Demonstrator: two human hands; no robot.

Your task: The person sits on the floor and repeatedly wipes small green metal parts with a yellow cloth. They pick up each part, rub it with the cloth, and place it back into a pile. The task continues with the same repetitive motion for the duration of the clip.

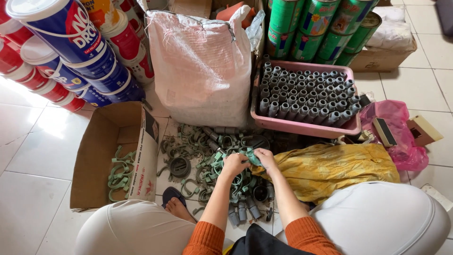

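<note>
Near the bottom, the left hand (234,164) and right hand (265,158) meet over a pile of green clamps (207,160) on the floor (28,156), the fingers of both pinching one green clamp (251,156) between them, just above the pile's right part. Left of the pile a cardboard box (101,156) holds more clamps, and to the right lies a yellow bag (330,167) with a pink bag (398,134) beyond it. Farther off stand a white sack (203,66), a pink tray (306,126) full of grey pipe fittings (306,97), paint buckets (71,47) at far left and green cans (321,28) at far right.
</note>
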